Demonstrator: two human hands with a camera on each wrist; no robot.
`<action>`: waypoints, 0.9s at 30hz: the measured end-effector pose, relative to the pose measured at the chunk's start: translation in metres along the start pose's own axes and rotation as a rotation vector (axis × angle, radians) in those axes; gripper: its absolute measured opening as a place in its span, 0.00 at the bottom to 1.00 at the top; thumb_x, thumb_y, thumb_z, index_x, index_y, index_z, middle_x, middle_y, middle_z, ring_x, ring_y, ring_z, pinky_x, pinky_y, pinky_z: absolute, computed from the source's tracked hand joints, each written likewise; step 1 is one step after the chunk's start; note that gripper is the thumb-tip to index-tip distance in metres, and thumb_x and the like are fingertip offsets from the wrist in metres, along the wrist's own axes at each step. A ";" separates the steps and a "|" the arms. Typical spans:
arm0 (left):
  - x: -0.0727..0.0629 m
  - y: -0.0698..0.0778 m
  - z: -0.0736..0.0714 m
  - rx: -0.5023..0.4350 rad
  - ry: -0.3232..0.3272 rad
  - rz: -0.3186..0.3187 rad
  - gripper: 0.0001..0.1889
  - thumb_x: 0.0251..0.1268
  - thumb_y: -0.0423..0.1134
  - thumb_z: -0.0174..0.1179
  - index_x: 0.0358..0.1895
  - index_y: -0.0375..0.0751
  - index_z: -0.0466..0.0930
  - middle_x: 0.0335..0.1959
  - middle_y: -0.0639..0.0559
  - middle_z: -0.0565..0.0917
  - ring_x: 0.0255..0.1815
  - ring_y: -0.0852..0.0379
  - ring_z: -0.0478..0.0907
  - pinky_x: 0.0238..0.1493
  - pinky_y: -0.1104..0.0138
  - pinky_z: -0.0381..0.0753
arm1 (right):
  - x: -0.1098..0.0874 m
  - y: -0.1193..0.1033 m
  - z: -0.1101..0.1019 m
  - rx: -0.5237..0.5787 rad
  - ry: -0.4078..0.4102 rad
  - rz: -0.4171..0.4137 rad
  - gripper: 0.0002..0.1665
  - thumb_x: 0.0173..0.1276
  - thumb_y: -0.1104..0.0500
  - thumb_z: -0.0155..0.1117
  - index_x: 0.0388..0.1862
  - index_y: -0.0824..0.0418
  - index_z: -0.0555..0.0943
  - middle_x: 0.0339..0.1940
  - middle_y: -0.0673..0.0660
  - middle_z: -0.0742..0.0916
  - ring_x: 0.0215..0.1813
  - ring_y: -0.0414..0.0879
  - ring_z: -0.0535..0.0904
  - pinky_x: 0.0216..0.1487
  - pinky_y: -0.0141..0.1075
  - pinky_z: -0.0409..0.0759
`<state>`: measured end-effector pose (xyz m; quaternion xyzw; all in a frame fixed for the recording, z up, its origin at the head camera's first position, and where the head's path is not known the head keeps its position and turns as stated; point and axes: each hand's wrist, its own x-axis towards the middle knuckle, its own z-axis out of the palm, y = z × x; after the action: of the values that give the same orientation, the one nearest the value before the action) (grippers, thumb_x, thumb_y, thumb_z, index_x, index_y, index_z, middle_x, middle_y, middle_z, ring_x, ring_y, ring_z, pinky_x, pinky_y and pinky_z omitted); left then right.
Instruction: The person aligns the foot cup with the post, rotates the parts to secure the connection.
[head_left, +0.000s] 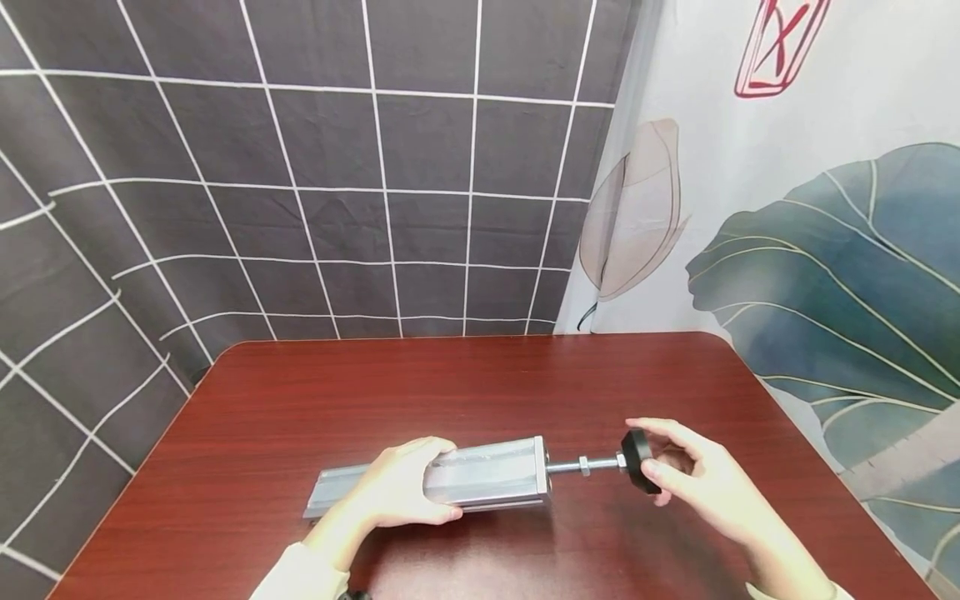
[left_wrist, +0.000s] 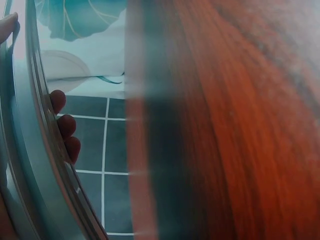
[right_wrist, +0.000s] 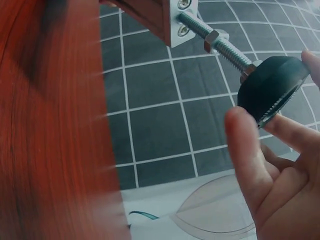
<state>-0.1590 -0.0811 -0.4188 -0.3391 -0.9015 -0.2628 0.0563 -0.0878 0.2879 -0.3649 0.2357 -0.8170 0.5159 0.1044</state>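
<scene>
The left hand (head_left: 405, 487) grips the metal bar (head_left: 495, 471) over the table (head_left: 450, 383); the right hand (head_left: 712, 483) pinches the black foot (head_left: 636, 461) on the threaded rod (head_left: 564, 467). For good control, brace the bar firmly, apply even fingertip pressure, and avoid side load on the rod.

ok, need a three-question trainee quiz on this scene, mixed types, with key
1. True or false: the threaded rod runs between the metal profile and the black foot.

2. What does the right hand hold?
A) the metal profile
B) the black foot
C) the threaded rod

3. Fill in: in the head view, the left hand grips the ____.

Key: 1. True. 2. B. 3. Metal profile.
</scene>
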 end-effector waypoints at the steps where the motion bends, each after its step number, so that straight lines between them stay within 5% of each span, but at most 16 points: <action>1: 0.000 -0.001 0.001 -0.001 0.005 -0.004 0.34 0.33 0.60 0.71 0.50 0.52 0.76 0.42 0.64 0.79 0.41 0.64 0.76 0.43 0.66 0.74 | 0.000 -0.001 -0.001 -0.018 -0.007 -0.006 0.29 0.60 0.75 0.57 0.60 0.60 0.72 0.39 0.45 0.82 0.25 0.42 0.79 0.24 0.35 0.77; 7: 0.000 -0.002 0.002 -0.005 0.010 -0.008 0.34 0.33 0.61 0.71 0.49 0.53 0.76 0.42 0.65 0.79 0.41 0.65 0.76 0.43 0.66 0.74 | -0.001 -0.001 -0.009 -0.105 -0.127 -0.062 0.46 0.53 0.73 0.66 0.70 0.61 0.60 0.59 0.45 0.75 0.48 0.38 0.78 0.46 0.26 0.74; 10: 0.000 -0.003 0.000 -0.009 0.017 -0.009 0.33 0.33 0.60 0.71 0.49 0.53 0.76 0.41 0.65 0.79 0.40 0.65 0.76 0.42 0.66 0.74 | -0.003 0.002 -0.013 -0.079 -0.182 -0.141 0.54 0.47 0.74 0.71 0.72 0.66 0.54 0.69 0.53 0.65 0.58 0.40 0.72 0.54 0.26 0.69; 16: 0.001 -0.001 -0.003 -0.024 0.017 -0.019 0.34 0.33 0.59 0.72 0.49 0.51 0.76 0.42 0.63 0.79 0.41 0.64 0.76 0.43 0.66 0.74 | -0.004 0.011 -0.018 0.016 -0.223 -0.362 0.51 0.41 0.81 0.69 0.67 0.76 0.57 0.70 0.69 0.57 0.64 0.45 0.66 0.59 0.27 0.64; 23: 0.002 0.001 -0.004 -0.032 0.002 -0.027 0.33 0.33 0.60 0.72 0.49 0.52 0.76 0.41 0.64 0.79 0.40 0.65 0.76 0.42 0.66 0.74 | -0.004 0.002 -0.017 -0.082 -0.207 -0.223 0.33 0.49 0.78 0.68 0.57 0.64 0.75 0.66 0.58 0.67 0.61 0.39 0.69 0.54 0.24 0.69; 27: 0.002 0.000 -0.002 -0.024 0.010 -0.016 0.33 0.33 0.60 0.72 0.49 0.52 0.76 0.41 0.64 0.79 0.40 0.65 0.76 0.43 0.66 0.74 | -0.003 0.000 -0.016 -0.091 -0.184 -0.209 0.34 0.48 0.77 0.69 0.57 0.65 0.75 0.64 0.57 0.69 0.51 0.40 0.75 0.48 0.25 0.72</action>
<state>-0.1607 -0.0815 -0.4165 -0.3313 -0.9007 -0.2757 0.0549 -0.0866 0.3034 -0.3592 0.3606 -0.8166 0.4410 0.0927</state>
